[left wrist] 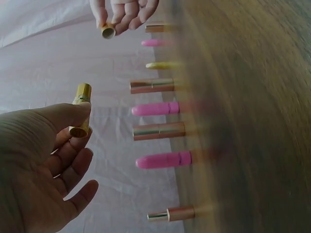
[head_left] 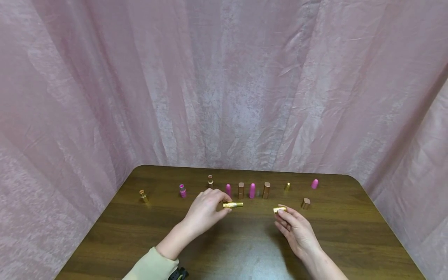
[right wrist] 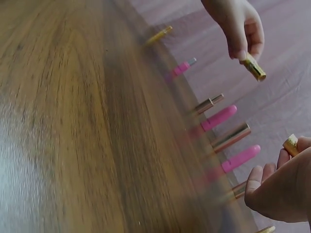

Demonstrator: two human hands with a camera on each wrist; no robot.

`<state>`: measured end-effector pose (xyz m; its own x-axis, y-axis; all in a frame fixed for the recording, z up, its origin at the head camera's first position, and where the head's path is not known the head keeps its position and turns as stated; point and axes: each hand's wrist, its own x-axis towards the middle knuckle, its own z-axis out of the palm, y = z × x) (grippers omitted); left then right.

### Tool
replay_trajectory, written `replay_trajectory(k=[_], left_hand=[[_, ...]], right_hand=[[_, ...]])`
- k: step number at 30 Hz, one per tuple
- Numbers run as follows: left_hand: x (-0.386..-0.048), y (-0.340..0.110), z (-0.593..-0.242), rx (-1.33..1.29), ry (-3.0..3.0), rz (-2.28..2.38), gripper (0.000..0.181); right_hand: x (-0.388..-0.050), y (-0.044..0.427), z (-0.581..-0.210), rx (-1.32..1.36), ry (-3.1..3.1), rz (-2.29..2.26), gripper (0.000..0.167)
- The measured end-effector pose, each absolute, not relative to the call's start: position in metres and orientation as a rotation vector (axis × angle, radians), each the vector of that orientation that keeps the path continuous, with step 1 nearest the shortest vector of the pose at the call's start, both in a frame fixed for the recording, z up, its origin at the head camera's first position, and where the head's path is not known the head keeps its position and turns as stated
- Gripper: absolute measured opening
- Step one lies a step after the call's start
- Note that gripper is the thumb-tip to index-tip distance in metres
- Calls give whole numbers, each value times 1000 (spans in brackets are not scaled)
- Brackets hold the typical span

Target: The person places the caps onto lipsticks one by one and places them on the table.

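Note:
My left hand (head_left: pixel 206 210) pinches a gold lipstick base (head_left: pixel 233 205) between thumb and fingers, held sideways above the table. Its narrower end points toward my right hand (head_left: pixel 297 233). That hand pinches a short gold lipstick cap (head_left: pixel 279 210), whose hollow end shows in the left wrist view as a dark round opening (left wrist: pixel 108 33). A gap separates the cap from the base. Behind my hands stand closed pink lipsticks (head_left: pixel 252 191) and closed rose-gold lipsticks (head_left: pixel 266 190) in a row.
Toward the left stand an uncapped gold lipstick base (head_left: pixel 143 196), a pink one (head_left: pixel 182 191) and a rose-gold one (head_left: pixel 210 181). On the right are a small gold cap (head_left: pixel 287 186), a pink cap (head_left: pixel 315 184) and a rose-gold cap (head_left: pixel 306 203). Pink curtains (head_left: pixel 238 85) hang behind the wooden table (head_left: pixel 238 252).

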<state>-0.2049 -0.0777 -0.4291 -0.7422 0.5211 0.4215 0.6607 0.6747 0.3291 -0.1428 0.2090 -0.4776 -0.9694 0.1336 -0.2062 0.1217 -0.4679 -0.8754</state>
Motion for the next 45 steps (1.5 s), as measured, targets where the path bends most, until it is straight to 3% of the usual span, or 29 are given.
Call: replay_trajectory(k=[36,45], left_hand=[[-203,-41,-443,-984,-2649,-665,17],[-202,-39,-443,-1002,-2644,-661,18]], right_hand=[[-147,164,-483,-405,-1613,2672,21],[-146,156,-483,-394,-1658,2669,31]])
